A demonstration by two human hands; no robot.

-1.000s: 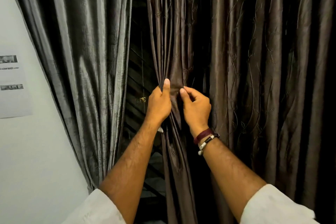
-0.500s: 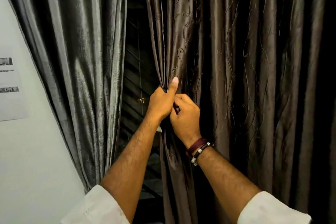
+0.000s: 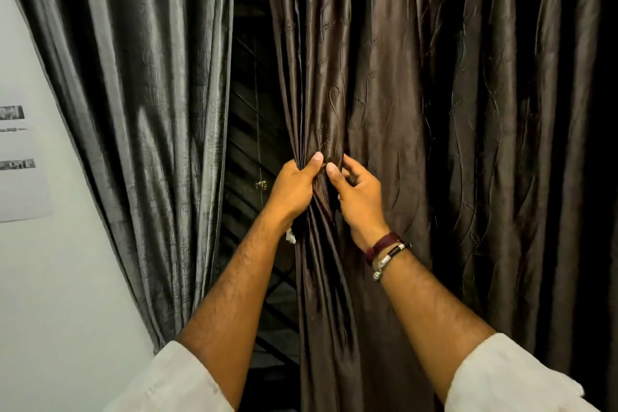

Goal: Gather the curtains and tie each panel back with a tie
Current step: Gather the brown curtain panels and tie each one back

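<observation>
A pale wall (image 3: 50, 278) is filling the left edge of the frame, and a sheet of paper (image 3: 20, 184) with blurred dark print is hanging on it at middle left. Next to it, the grey curtain panel (image 3: 140, 110) is hanging in shiny vertical folds from the top of the frame down toward the lower left. Between this panel and the next one a dark gap (image 3: 249, 144) is showing, with slanted bars and a small brass fitting (image 3: 261, 184) just left of the hands.

At the centre of the frame the left hand (image 3: 294, 189) is gripping the bunched inner edge of the brown curtain panel (image 3: 418, 127), its fingers curling behind the gathered pleats and its thumb pressing up along the front. A small white scrap (image 3: 290, 236) is peeking out below this wrist; what it is cannot be told. Just right of it, the right hand (image 3: 359, 197) is pinching a fold of the same panel, with the thumb and curled fingers closing on the fabric beside the left thumb. Dark bracelets (image 3: 384, 249) with silver beads are circling the right wrist. Both forearms are reaching up from white sleeves (image 3: 501, 381) at the bottom corners.

The brown panel, stitched with a swirling vine pattern, is spreading across the whole right half of the frame and darkening toward the right edge.
</observation>
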